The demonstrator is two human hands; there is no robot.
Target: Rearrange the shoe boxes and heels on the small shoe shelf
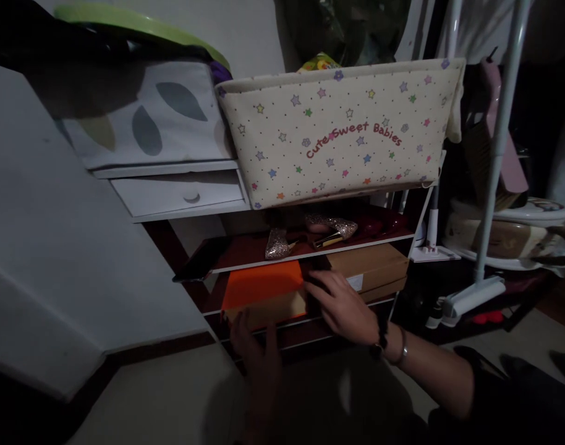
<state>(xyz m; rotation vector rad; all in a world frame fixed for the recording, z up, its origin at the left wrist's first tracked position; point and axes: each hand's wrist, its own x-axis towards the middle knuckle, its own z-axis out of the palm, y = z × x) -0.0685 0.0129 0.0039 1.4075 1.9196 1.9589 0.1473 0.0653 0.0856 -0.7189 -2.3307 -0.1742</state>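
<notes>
An orange box with a tan front side lies on a lower shelf of the rack. My left hand is at its front left edge, thumb and fingers apart; deep shadow hides whether it touches. At the box's right end, my right hand reaches in with fingers stretched out, the fingertips at or very close to the corner. A brown cardboard box with a white label sits just right of the orange one, behind my right hand. Neither hand is wrapped round anything.
Glittery high-heeled shoes and dark red shoes stand on the shelf above. A star-patterned fabric basket rests on top, beside a white drawer. To the right are a pole-handled mop and a pink brush.
</notes>
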